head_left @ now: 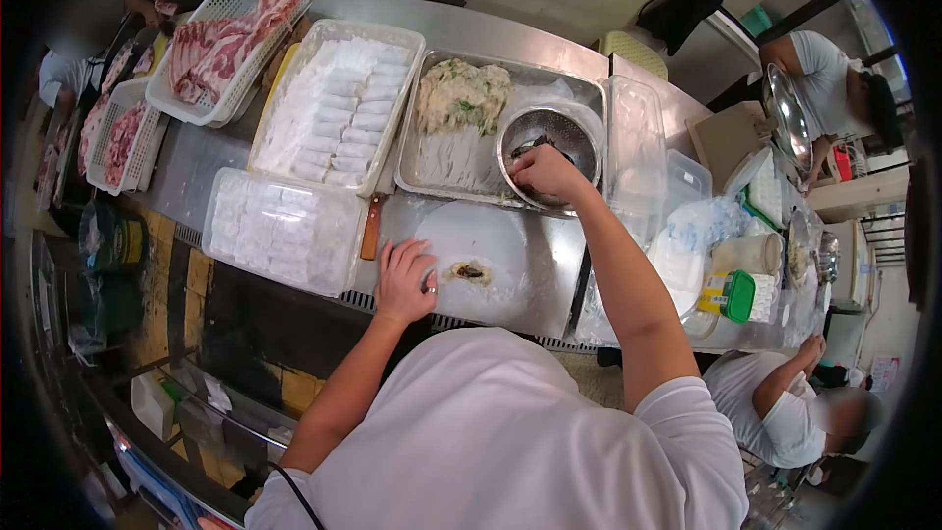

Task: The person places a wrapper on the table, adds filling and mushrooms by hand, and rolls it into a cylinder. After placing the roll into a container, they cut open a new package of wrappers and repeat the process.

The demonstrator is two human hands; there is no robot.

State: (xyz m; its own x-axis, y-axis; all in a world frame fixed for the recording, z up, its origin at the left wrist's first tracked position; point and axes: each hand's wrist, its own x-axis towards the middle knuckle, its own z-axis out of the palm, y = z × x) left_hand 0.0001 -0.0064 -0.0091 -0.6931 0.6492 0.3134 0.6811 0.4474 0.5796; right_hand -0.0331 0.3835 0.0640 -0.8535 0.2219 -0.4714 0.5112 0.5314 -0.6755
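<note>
My left hand (405, 280) rests on the steel worktop with its fingers apart, at the left edge of a thin, translucent round wrapper (491, 231). On the wrapper lies a small heap of pale filling (469, 273) with dark bits on top. My right hand (542, 172) reaches into a perforated metal bowl (581, 137) holding some dark pieces. Its fingers are curled together; what is between them is hidden. The bowl stands in a metal tray (404, 172), beside a mound of pale minced filling with green bits (461, 93).
A wooden-handled tool (372, 228) lies left of the wrapper. White rolls (353, 128) fill a plastic tray; a lidded container (280, 226) sits nearer. Raw ribs (231, 44) are in a white basket. Containers and a green-lidded tub (738, 296) crowd the right. Other people work at both sides.
</note>
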